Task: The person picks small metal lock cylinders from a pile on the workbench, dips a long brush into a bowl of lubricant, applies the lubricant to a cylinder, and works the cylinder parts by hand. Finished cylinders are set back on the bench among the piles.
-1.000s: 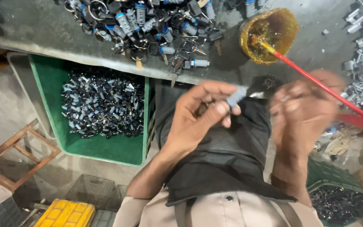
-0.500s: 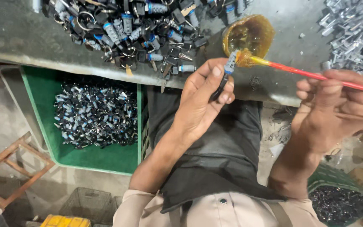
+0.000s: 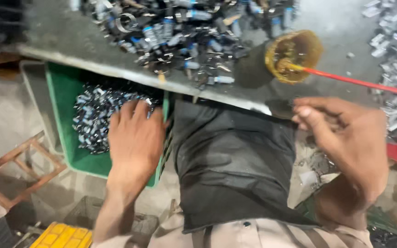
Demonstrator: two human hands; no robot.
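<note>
A: Left hand (image 3: 134, 138) first. Where?

B: Down over the green crate (image 3: 65, 96), palm down, fingers spread flat on the heap of small metal parts (image 3: 95, 117) inside. Released, nothing gripped that I can see. Forearm runs back toward the bottom edge, nearly straight.

A: Crate position?

B: On the floor under the desk (image 3: 60, 34) edge, left of the person's lap. Parts fill most of it, dark metal with pale blue bits.

A: Right hand (image 3: 350, 138)?

B: Raised in front of the desk edge, right side. Back of the hand to the camera, fingers curled inward, thumb sticking out left. Whether it holds anything, can't tell, palm side is hidden and it's blurred.

A: Near it?

B: Amber bowl (image 3: 295, 55) on the desk just above, with a red stick (image 3: 359, 82) resting in it and running off right, passing above the hand. Not touching the hand as far as I can see.

A: Rest?

B: More of the same parts piled across the desk top (image 3: 184, 27), another lot at far right. Dark apron (image 3: 230, 165) over the lap between the arms. Yellow box (image 3: 63, 236) bottom left, wooden frame (image 3: 10, 170) beside the crate.
</note>
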